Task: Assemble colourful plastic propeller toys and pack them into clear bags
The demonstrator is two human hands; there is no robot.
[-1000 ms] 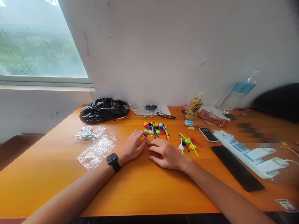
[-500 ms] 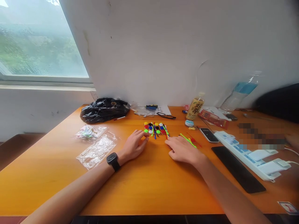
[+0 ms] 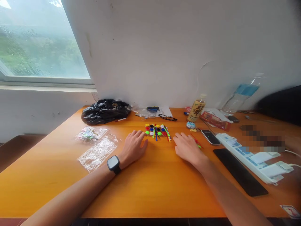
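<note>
Several small round plastic pieces (image 3: 147, 129) in yellow, red, black, blue, white and green sit in rows on the orange table. Thin coloured plastic sticks (image 3: 155, 131) lie across them, and more slim sticks (image 3: 167, 133) rest along the right side. My left hand (image 3: 134, 145) lies on the table just left of the pieces, fingers spread and holding nothing. To their right, my right hand (image 3: 187, 147) rests palm down, its fingers extended and nothing visible in them. It partly hides a few red and green sticks (image 3: 196, 140) beyond it.
On the left lie a clear plastic bag (image 3: 98, 153), a bag of small coloured parts (image 3: 89, 133) and a black plastic bag (image 3: 105, 112). Rightward stand a yellow-labelled bottle (image 3: 196, 110), a phone (image 3: 211, 137), a white power strip (image 3: 249, 158) and a black slab (image 3: 240, 172).
My right hand has moved right, away from the sticks beside the round pieces, and now covers more of the red and green sticks. My left hand has shifted slightly left, with its fingers straighter.
</note>
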